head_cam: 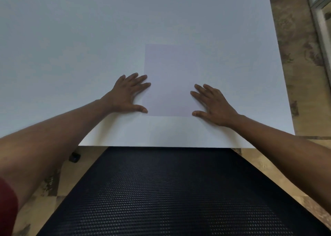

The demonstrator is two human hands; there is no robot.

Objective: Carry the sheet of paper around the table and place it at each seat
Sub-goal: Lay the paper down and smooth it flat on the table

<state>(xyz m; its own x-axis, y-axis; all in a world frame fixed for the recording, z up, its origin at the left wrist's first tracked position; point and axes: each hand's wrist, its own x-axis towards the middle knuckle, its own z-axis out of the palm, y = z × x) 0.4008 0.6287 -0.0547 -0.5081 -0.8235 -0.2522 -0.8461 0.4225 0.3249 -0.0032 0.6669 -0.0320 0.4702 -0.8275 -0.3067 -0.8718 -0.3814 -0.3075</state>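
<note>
Paper (169, 79) flat on table (71, 38), between splayed left hand (128, 96) and right hand (214, 106), fingertips at edges.

A white table (89, 29) fills the upper part of the view; its near edge runs just above a black mesh chair back. One sheet (169, 78) of pale paper lies flat on the table, near that edge and squared to it. A left hand (128, 96) rests flat at the sheet's left side, fingertips on the paper. A right hand (214, 105) rests flat at its right side, fingers spread.
</note>
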